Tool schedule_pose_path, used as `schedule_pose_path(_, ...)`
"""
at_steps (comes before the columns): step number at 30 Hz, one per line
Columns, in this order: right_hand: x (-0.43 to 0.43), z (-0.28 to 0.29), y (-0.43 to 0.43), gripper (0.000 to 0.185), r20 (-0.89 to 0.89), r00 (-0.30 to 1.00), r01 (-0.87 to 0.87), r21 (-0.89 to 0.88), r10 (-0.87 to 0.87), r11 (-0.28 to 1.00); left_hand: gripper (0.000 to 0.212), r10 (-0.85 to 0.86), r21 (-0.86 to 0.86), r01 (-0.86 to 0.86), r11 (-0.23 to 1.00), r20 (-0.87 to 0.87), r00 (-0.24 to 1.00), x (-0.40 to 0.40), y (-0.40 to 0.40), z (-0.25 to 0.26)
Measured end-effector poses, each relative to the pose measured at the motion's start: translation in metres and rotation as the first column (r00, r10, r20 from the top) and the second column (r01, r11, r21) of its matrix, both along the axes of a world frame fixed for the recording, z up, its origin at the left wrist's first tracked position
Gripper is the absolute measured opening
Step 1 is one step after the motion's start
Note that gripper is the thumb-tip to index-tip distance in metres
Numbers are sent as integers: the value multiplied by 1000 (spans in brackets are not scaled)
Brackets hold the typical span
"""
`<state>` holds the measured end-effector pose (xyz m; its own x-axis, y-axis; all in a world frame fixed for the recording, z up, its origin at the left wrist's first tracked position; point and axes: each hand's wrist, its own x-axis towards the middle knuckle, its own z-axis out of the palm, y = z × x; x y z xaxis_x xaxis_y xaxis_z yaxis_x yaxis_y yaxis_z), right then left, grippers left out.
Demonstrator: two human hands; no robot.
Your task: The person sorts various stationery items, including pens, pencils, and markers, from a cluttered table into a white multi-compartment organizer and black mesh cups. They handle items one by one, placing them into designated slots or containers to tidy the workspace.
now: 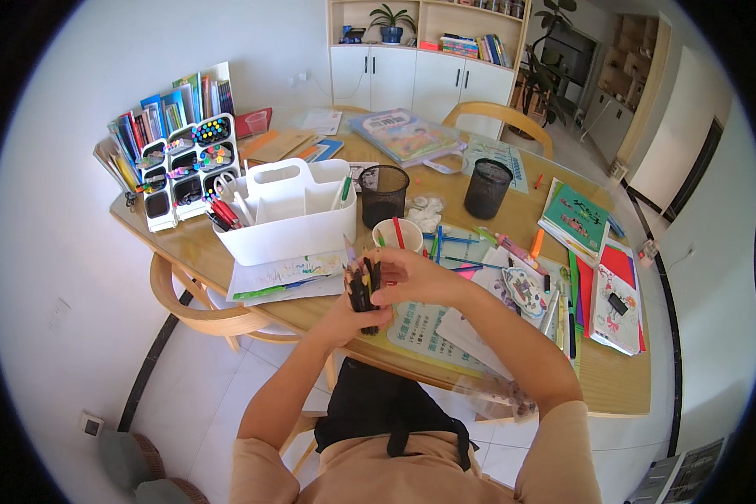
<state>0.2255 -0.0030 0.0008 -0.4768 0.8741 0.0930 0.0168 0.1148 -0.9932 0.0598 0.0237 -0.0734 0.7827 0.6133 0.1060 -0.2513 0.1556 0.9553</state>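
My left hand is closed around the lower part of a bundle of black pencils near the table's front edge. Against the bundle's right side, my right hand curls its fingers round the upper part. Just behind the hands stands a white paper cup with a red and a green pen in it. To the left is a white plastic caddy holding scissors, red pens and a green pen. Two black mesh pen holders stand farther back, and no pens show in them.
A marker rack and a row of books stand at the table's left end. Loose pencils, papers and stickers spread to the right, beside a green book. A wooden chair touches the left front. A large picture folder lies behind.
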Motion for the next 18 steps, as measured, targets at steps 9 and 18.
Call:
schedule_pose_path(9, 22, 32, -35, 54, 139, 974, -195, 104, 180, 975, 27, -189, -149, 239, 959, 292, 938, 14, -16, 24)
schedule_pose_path(18, 88, 38, -72, 46, 245, 965, 64, 125, -93, 990, 22, -251, -223, 407, 886, 508, 824, 32, -11, 34)
